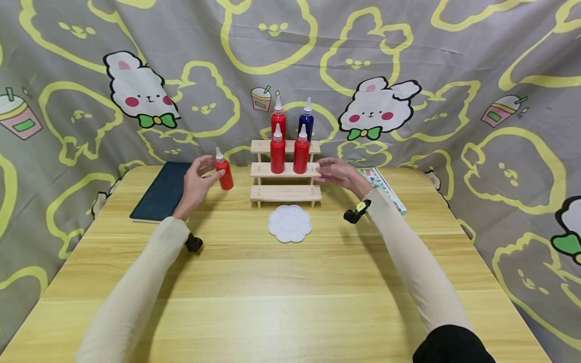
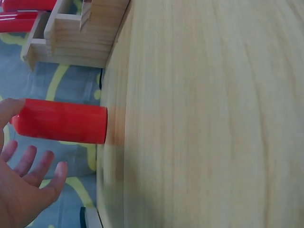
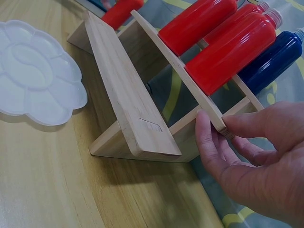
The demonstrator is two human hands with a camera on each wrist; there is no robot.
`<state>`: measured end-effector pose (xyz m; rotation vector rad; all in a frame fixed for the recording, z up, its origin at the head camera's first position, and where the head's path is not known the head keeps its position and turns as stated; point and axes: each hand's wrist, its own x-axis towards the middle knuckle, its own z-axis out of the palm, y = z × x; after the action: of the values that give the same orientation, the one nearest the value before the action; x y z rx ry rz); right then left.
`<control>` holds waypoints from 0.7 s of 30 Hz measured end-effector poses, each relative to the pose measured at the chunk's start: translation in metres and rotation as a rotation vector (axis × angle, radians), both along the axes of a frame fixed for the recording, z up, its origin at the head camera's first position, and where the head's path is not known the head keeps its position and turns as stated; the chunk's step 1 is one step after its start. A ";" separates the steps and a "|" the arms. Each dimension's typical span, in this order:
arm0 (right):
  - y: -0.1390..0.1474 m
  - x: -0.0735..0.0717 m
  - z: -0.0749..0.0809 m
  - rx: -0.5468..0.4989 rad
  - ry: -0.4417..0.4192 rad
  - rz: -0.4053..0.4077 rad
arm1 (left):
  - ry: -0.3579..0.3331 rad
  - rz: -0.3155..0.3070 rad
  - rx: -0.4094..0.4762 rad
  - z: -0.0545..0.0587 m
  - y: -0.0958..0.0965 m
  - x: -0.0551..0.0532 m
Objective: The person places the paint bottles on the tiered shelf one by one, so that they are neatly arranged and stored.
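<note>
My left hand (image 1: 199, 179) is beside a red squeeze bottle (image 1: 224, 174) with a white pointed nozzle, left of the wooden tiered rack (image 1: 286, 193). In the left wrist view, the thumb lies at the bottle's shoulder while the other fingers spread apart from it. The bottle's base appears to be on the table. My right hand (image 3: 256, 156) pinches the right end of the rack's middle shelf between thumb and fingers. Two red bottles (image 1: 278, 155) stand on that shelf. Behind them, the top shelf carries another red bottle (image 1: 278, 121) and a dark blue bottle (image 1: 306, 121).
A white flower-shaped palette (image 1: 289, 223) lies in front of the rack. Near the left hand is a dark flat board or book (image 1: 161, 191). A colourful printed sheet or book (image 1: 383, 189) lies behind the right wrist. Patterned cloth hangs behind the wooden table (image 1: 290, 292).
</note>
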<state>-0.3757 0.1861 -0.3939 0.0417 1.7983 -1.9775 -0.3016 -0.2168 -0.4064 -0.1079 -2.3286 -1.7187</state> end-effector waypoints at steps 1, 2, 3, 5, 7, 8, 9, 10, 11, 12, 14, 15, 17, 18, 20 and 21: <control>0.000 0.000 0.000 -0.001 -0.001 0.002 | -0.001 0.000 0.003 -0.003 0.000 -0.003; 0.000 0.000 0.000 0.000 -0.002 0.003 | -0.003 0.000 0.004 -0.007 -0.001 -0.006; 0.000 0.000 0.001 0.001 -0.001 0.004 | -0.002 0.004 -0.003 -0.012 -0.002 -0.009; -0.001 0.000 0.001 0.005 0.000 0.007 | 0.004 0.012 -0.022 -0.020 -0.004 -0.015; -0.001 0.000 0.001 0.012 0.003 0.010 | 0.013 0.019 -0.044 -0.024 -0.005 -0.019; -0.001 0.000 0.002 0.015 0.002 0.007 | 0.017 0.021 -0.051 -0.026 -0.005 -0.020; -0.001 0.000 0.001 0.015 -0.001 0.005 | 0.022 0.024 -0.057 -0.027 -0.004 -0.021; -0.001 0.000 0.001 0.015 -0.004 0.001 | 0.026 0.025 -0.061 -0.027 -0.004 -0.021; -0.001 0.000 0.001 0.017 -0.008 -0.003 | 0.029 0.028 -0.062 -0.027 -0.003 -0.021; -0.001 0.000 0.001 0.017 -0.012 -0.007 | 0.031 0.032 -0.061 -0.028 -0.003 -0.022; -0.002 0.000 0.000 0.019 -0.022 -0.015 | 0.031 0.041 -0.058 -0.029 -0.002 -0.022; -0.002 -0.001 0.000 0.021 -0.025 -0.018 | 0.031 0.045 -0.060 -0.029 -0.002 -0.022; -0.001 -0.001 0.000 0.032 -0.026 -0.019 | 0.030 0.048 -0.060 -0.030 -0.002 -0.023; -0.001 -0.001 0.000 0.035 -0.026 -0.017 | 0.030 0.048 -0.060 -0.031 -0.002 -0.024; -0.001 -0.001 0.000 0.039 -0.023 -0.012 | 0.030 0.049 -0.060 -0.032 -0.002 -0.024; 0.000 -0.001 0.000 0.041 -0.021 -0.010 | 0.027 0.052 -0.057 -0.033 -0.001 -0.025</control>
<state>-0.3764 0.1858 -0.3935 0.0849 1.8282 -1.9404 -0.3263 -0.2182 -0.4391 -0.0797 -2.3407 -1.6167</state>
